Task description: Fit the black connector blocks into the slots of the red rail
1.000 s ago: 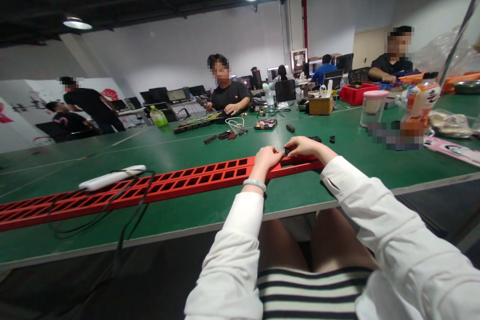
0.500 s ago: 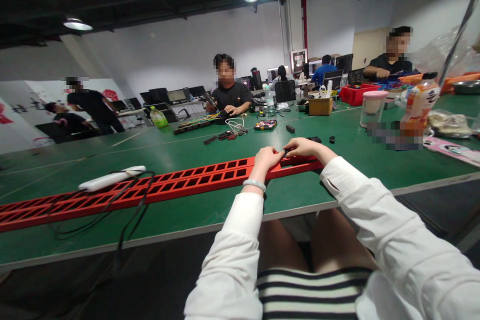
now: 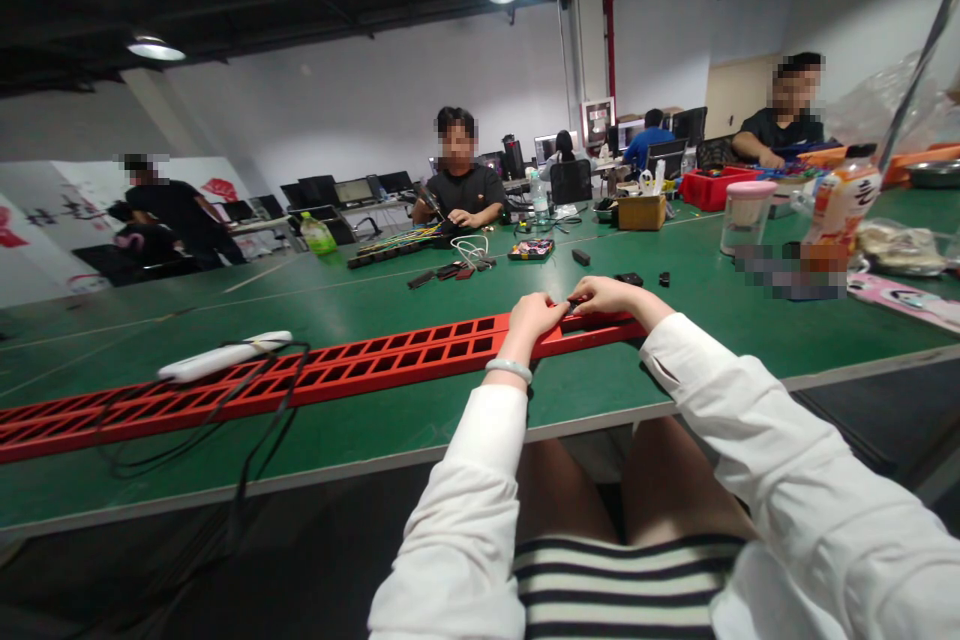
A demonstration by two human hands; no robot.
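Observation:
A long red slotted frame (image 3: 420, 350) lies across the green table (image 3: 450, 410) in front of me, its right end under my hands. My left hand (image 3: 534, 315) rests over the frame with its fingers bent together. From the right, my right hand (image 3: 606, 294) meets it, thumb and fingers pinched. Between the fingertips of both hands shows a small dark piece (image 3: 573, 302), too small and covered to name. On the table just beyond my right hand are a black block (image 3: 628, 279) and a smaller black piece (image 3: 664, 279).
A white power strip (image 3: 225, 357) with a black cable (image 3: 281, 400) lies over the frame at left. To the right stand a pink-lidded cup (image 3: 746, 220) and a drink bottle (image 3: 836, 210). Across the table, a co-worker (image 3: 469, 190) sits near bundled wires (image 3: 401, 242).
My hands stay almost still at the same spot on the frame. The co-worker across the table has shifted slightly, as have people in the background.

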